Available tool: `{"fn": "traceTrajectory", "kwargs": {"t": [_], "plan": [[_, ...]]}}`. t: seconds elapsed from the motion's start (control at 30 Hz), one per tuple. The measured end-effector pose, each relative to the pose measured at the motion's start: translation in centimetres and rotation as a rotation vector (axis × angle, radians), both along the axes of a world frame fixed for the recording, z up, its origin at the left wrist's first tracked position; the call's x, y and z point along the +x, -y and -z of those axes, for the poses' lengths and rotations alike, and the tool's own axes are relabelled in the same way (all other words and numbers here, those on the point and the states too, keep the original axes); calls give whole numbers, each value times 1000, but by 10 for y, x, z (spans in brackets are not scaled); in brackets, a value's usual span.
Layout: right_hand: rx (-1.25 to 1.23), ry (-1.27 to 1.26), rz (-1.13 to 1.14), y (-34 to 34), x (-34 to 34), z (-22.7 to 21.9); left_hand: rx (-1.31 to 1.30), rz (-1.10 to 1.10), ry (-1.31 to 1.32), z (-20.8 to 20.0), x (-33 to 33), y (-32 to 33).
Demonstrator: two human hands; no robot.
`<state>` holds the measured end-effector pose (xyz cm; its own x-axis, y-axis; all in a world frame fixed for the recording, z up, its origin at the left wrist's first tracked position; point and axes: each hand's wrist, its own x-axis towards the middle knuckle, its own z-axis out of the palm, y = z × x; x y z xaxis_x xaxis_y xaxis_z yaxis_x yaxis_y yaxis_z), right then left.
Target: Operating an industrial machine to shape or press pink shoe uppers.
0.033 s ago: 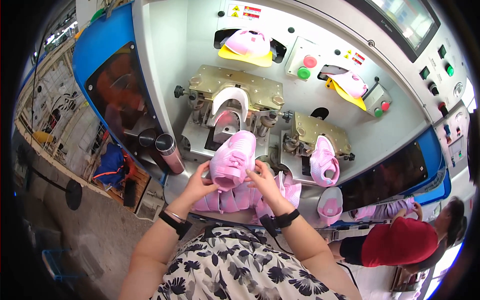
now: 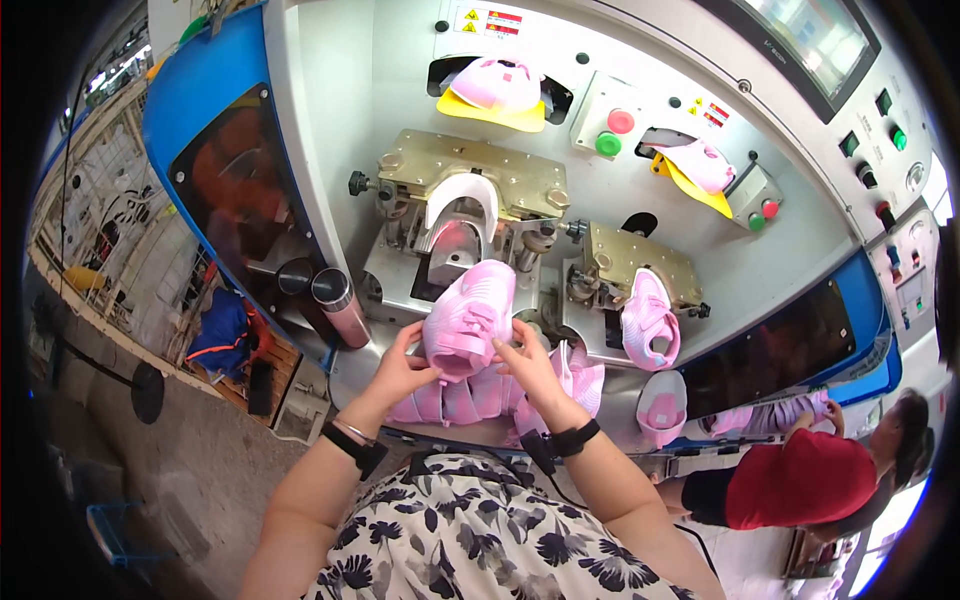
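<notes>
Head view. Since the earlier frame, a very slight rightward shift of the pink shoe [image 2: 475,315], together with the left hand [image 2: 402,368] and the right hand [image 2: 533,368]. A similarly small shift of the second pink shoe [image 2: 642,300] beside the gold plate [image 2: 640,262] on the right; possibly due in part to a turn of the head. No visible change in the machine's white U-shaped pad [image 2: 465,186] or in the manner of grasping.

Grip: both hands grasping the pink shoe from opposite sides near its collar, digits of the left at the left rim and heel, digits of the right at the right rim. Toe toward the machine, opening toward the wearer; in front of the metal block [image 2: 450,268] and above the row of pink pieces [image 2: 478,398]. Contact with either, impossible to tell from this angle.

For good handling, in judgement: match the pressure of the two hands; support the heel without pinching the soft collar inward. Keep digits out of the opening and off the strap, to avoid creasing. Keep the toe free of the metal block, and both wrists level to prevent twisting.
</notes>
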<state>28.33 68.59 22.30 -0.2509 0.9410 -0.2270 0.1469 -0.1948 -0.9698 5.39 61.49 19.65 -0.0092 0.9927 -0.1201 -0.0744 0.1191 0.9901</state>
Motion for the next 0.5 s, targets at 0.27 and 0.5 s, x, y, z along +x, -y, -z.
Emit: {"fn": "traceTrajectory", "kwargs": {"t": [0.27,0.5], "plan": [[298,-191,76,53,7,-23,186,146,123,-13,0,-6],[355,-214,280,98,36,-53,112,382,218,-40,41,-8]]}}
